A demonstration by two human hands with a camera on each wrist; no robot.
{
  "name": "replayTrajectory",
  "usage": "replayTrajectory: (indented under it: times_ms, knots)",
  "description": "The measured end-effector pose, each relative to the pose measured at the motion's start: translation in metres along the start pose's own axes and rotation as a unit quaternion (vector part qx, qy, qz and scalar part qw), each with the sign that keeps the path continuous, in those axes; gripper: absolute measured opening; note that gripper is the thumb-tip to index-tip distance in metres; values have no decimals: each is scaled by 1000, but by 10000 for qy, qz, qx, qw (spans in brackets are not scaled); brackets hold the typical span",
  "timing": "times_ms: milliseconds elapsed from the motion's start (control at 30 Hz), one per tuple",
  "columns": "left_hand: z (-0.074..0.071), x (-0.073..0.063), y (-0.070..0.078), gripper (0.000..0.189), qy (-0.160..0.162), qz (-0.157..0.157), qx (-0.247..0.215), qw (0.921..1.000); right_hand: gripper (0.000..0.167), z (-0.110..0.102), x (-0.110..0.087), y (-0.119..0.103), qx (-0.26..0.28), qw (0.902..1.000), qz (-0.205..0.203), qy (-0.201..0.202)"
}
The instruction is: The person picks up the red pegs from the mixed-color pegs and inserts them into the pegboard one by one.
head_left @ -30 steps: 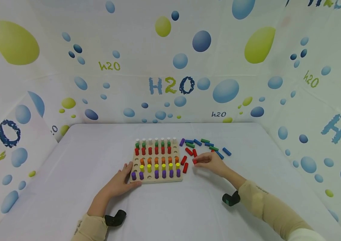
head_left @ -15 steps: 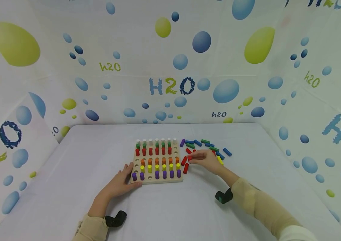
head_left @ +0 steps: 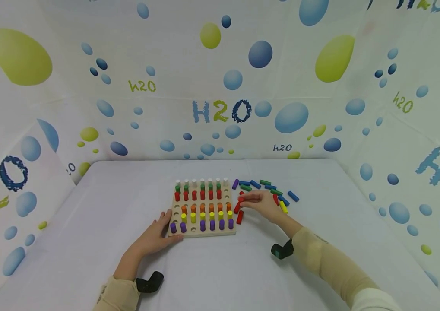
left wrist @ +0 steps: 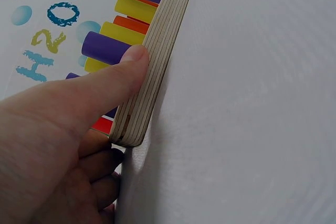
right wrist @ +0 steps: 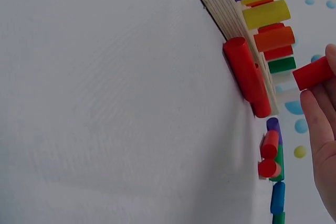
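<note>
Red peg (head_left: 241, 199) moved closer to the pegboard (head_left: 216, 233)

The right hand (head_left: 264, 204) has its fingers clamped on it above the desk (head_left: 212, 276), just right of the pegboard, near loose red pegs (head_left: 240, 217); the left hand (head_left: 157, 233) grips the pegboard's near-left corner.

1. Left sleeve (head_left: 116, 296) is showing beige, dark print (head_left: 102, 291) running along its outer side.
2. Right sleeve (head_left: 328, 263) is matching in beige, small dark marking (head_left: 320, 238) included; white fabric (head_left: 373, 300) is showing farther up.
3. Left wrist unit (head_left: 150, 282) is looking black, angular; right wrist unit (head_left: 283, 249) is carrying a greenish patch (head_left: 276, 253).
</note>
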State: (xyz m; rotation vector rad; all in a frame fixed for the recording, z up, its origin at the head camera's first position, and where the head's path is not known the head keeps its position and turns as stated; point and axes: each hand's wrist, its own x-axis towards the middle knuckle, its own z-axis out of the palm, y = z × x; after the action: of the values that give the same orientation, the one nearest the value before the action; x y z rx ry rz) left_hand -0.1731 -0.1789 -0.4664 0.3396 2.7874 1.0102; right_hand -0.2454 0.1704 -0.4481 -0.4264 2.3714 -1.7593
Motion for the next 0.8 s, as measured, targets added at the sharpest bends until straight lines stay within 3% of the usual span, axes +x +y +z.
replayTrajectory:
  times_ms: [800]
  knots:
    - [0,-1,1,98,21,28,-35,10000,32,14,17,5,114,9996,-36,270]
